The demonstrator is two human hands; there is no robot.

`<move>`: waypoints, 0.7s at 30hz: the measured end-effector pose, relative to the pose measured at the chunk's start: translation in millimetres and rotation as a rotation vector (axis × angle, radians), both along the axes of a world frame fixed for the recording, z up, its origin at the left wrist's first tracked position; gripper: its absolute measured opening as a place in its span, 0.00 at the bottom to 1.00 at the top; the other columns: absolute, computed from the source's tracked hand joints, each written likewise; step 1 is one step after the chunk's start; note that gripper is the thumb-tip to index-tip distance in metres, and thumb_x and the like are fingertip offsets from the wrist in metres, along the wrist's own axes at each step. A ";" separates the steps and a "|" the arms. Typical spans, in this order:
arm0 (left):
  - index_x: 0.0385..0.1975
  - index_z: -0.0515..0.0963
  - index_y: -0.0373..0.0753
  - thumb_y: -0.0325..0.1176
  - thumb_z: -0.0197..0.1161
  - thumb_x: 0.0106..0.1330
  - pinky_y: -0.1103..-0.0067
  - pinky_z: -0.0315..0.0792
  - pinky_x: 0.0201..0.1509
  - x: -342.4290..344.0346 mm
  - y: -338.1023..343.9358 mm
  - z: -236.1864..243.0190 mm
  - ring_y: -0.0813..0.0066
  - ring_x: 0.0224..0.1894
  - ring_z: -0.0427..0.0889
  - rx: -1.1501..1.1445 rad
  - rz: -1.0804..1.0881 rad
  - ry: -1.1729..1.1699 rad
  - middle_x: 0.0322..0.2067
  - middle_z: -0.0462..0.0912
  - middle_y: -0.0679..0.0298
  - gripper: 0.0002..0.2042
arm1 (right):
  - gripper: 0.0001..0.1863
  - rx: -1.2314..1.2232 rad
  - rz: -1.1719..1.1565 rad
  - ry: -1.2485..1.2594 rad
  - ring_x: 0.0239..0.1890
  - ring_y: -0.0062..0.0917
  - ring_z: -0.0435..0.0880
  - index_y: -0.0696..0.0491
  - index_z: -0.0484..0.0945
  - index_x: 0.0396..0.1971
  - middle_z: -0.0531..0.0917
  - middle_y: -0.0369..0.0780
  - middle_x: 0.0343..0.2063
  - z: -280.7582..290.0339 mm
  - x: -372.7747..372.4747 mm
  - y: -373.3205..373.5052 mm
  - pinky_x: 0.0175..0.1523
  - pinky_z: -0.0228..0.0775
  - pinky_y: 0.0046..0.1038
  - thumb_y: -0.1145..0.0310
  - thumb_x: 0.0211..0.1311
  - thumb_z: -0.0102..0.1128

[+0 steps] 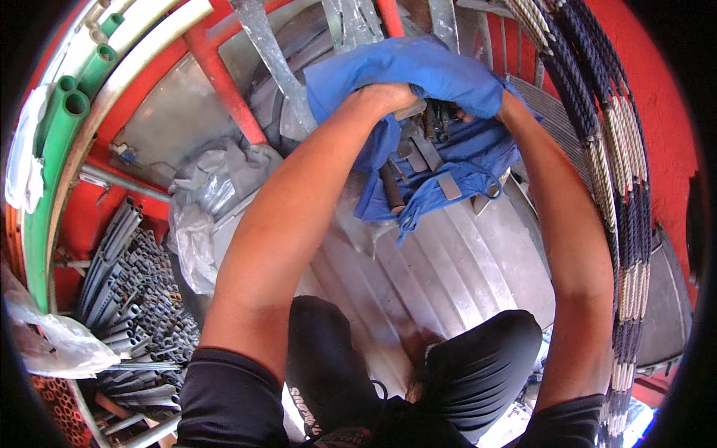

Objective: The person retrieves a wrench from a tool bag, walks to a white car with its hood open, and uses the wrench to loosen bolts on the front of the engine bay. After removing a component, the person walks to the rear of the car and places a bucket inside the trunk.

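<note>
At left, the left hand (394, 95) enters beneath the raised upper fold of the blue cloth (418, 67); its fingers are covered, so whether this grip is closed on anything cannot be determined. The cloth is the controlling element: its upper fold arcs crosswise from one hand to the other, long axis left to right, with the opening facing the person. Just below the left hand, nearer the person, lies a dark cylindrical handle (391, 190), its axis pointing roughly toward the body; the left hand is the nearer of the two. To its right, a flat metal bar (426, 152) slants down and rightward, followed by a small metal plate (449, 186) on the cloth's lower layer. Dark metal parts (444, 128) sit between the hands. At right, the right hand (507, 109) is mostly under the fold; its grip state likewise cannot be determined.
</note>
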State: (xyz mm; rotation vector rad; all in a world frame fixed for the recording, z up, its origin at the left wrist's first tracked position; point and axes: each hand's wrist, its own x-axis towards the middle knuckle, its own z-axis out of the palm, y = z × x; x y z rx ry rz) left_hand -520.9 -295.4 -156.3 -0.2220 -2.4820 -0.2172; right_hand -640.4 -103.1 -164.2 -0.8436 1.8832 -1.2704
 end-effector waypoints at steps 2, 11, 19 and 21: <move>0.39 0.81 0.41 0.40 0.58 0.60 0.64 0.73 0.51 1.6 2.8 3.4 0.51 0.46 0.79 0.008 0.009 -0.004 0.44 0.81 0.52 0.13 | 0.18 -0.047 0.019 0.095 0.37 0.31 0.80 0.52 0.74 0.52 0.80 0.44 0.41 -7.0 5.6 1.5 0.43 0.74 0.32 0.66 0.62 0.55; 0.39 0.81 0.41 0.40 0.58 0.60 0.65 0.73 0.51 -8.3 9.7 5.7 0.52 0.46 0.79 0.056 -0.025 -0.102 0.44 0.81 0.52 0.13 | 0.21 -0.427 0.186 0.984 0.52 0.37 0.73 0.55 0.71 0.55 0.75 0.46 0.51 -40.7 0.7 -10.8 0.59 0.62 0.35 0.67 0.63 0.52; 0.40 0.80 0.41 0.40 0.58 0.60 0.65 0.72 0.51 -8.3 7.3 5.1 0.52 0.46 0.79 0.076 -0.023 -0.140 0.44 0.81 0.52 0.13 | 0.21 -0.057 -0.024 1.385 0.60 0.40 0.69 0.57 0.68 0.57 0.71 0.48 0.58 -73.2 -6.3 -4.8 0.68 0.55 0.34 0.73 0.64 0.48; 0.40 0.80 0.41 0.40 0.58 0.60 0.65 0.72 0.51 -4.9 3.6 5.0 0.52 0.46 0.79 0.079 -0.009 -0.149 0.44 0.81 0.52 0.13 | 0.21 0.117 -0.128 1.334 0.60 0.39 0.69 0.57 0.69 0.57 0.71 0.49 0.58 -84.7 1.2 -12.7 0.68 0.55 0.34 0.73 0.63 0.48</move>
